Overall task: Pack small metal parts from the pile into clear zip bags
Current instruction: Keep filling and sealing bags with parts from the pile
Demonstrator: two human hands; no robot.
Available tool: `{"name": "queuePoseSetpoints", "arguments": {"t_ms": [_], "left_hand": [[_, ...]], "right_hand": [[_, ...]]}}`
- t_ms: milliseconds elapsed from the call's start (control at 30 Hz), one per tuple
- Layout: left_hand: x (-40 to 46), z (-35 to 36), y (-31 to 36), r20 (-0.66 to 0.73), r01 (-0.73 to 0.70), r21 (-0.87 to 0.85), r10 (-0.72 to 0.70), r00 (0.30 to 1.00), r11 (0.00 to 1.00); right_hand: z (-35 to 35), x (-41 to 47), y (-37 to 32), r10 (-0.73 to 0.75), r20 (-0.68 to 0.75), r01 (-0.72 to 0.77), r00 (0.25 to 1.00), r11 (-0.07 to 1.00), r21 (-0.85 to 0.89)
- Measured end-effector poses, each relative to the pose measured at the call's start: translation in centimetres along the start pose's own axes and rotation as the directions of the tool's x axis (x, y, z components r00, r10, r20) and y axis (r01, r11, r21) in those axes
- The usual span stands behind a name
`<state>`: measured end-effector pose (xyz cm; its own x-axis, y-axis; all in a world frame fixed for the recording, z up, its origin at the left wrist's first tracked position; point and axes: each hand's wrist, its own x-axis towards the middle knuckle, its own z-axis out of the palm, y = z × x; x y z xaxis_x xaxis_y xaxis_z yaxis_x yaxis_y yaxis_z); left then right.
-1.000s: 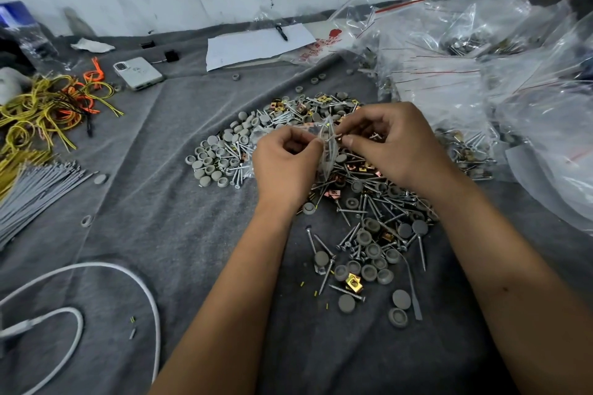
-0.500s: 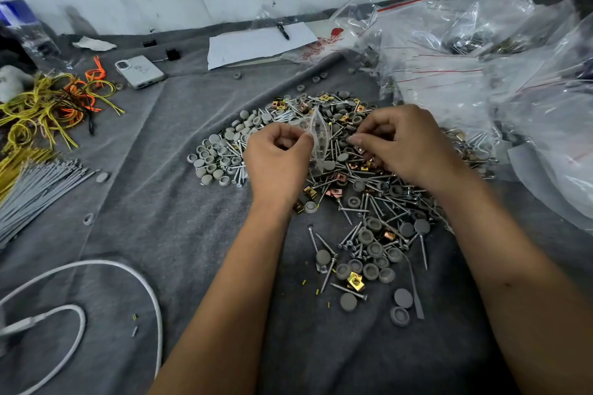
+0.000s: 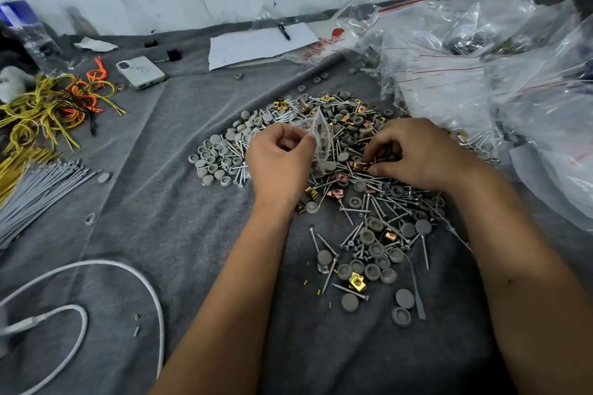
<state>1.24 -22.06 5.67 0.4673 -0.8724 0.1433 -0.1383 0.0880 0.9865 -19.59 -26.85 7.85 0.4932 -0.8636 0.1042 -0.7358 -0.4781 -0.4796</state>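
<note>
A pile of screws, grey caps and brass clips [image 3: 362, 205] lies spread on the grey cloth in front of me. My left hand [image 3: 279, 160] pinches the top edge of a small clear zip bag [image 3: 321, 138], which stands upright over the pile. To its right my right hand [image 3: 417, 154] is down on the pile, its fingertips pinching a copper-coloured clip [image 3: 361, 166]. Whether the bag's mouth is open I cannot tell.
A heap of clear zip bags [image 3: 481, 74] with red seal lines fills the right side. At the back lie a paper sheet with a pen [image 3: 256, 43] and a phone [image 3: 141, 71]. Yellow and orange wires [image 3: 48, 109], grey ties [image 3: 35, 192] and a white cable [image 3: 106, 269] lie left.
My right hand has let go of the bag's edge and dropped right onto the pile, where it now pinches a clip. My left hand still holds the bag.
</note>
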Motion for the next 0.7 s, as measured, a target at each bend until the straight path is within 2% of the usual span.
{"name": "queuePoseSetpoints", "arguments": {"t_ms": [167,367,567,700], "left_hand": [[0.0,0.0,0.0,-0.005,-0.014,0.022,0.014,1.0,1.0],[-0.1,0.0,0.0,-0.005,-0.006,0.024,0.007,1.0,1.0],[-0.3,0.0,0.2,0.017,-0.038,0.039,0.037,0.999,0.999],[-0.4,0.2,0.3,0.057,-0.06,0.067,0.056,0.997,0.996]], "right_hand": [[0.3,0.1,-0.1,0.034,0.021,-0.033,0.999,0.999,-0.03],[0.6,0.1,0.0,0.058,-0.063,-0.059,0.996,0.998,-0.006],[0.3,0.2,-0.8,0.076,-0.336,0.007,0.939,0.971,0.239],[1.0,0.3,-2.7,0.049,-0.393,0.108,0.918,0.925,0.365]]}}
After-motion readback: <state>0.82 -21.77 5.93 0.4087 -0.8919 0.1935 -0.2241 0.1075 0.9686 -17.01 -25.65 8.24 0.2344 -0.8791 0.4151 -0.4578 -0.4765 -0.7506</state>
